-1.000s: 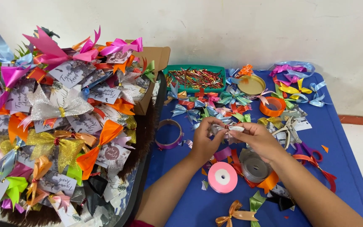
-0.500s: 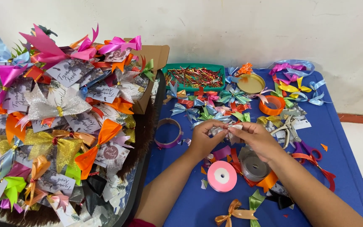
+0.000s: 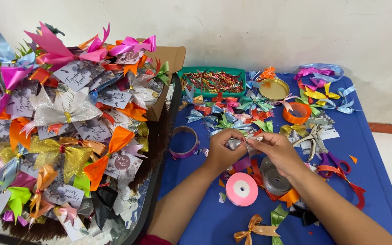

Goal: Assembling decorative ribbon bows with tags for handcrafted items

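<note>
silver ribbon bow [image 3: 242,144] pinched at its centre
keep your left hand [image 3: 223,152] and right hand [image 3: 277,152] clamped tight while cinching.

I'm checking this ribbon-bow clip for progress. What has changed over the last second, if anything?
Hardly anything. Both hands stay together over the blue table, the left hand and right hand still pinching the small silver ribbon bow between their fingertips; nothing was let go or picked up. The pink ribbon roll, the silver ribbon roll and the pile of finished bows lie as before.
</note>
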